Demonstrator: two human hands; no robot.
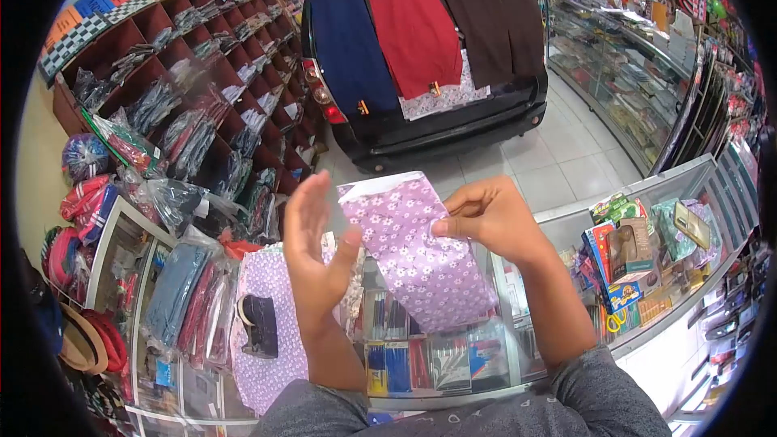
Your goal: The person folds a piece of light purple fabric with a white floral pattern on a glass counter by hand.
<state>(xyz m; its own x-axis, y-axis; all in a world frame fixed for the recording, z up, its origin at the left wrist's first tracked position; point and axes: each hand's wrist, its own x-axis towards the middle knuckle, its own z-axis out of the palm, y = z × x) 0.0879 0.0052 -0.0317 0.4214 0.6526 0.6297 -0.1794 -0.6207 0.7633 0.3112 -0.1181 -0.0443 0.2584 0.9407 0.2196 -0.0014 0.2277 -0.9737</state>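
A flat parcel in purple paper with white flowers is held up over the glass counter; its top edge shows a white strip. My right hand pinches its right side, with the thumb on the front. Just left of the parcel is my left hand, fingers stretched and thumb apart, holding nothing. To the left on the counter lies a sheet of similar purple flowered paper, with a dark tape dispenser on it. What is inside the parcel is hidden.
The glass counter displays pens and stationery. Bagged clothes are piled at left, beside a pigeonhole shelf. Boxed goods and a phone rest at right. A black car draped with trousers stands ahead.
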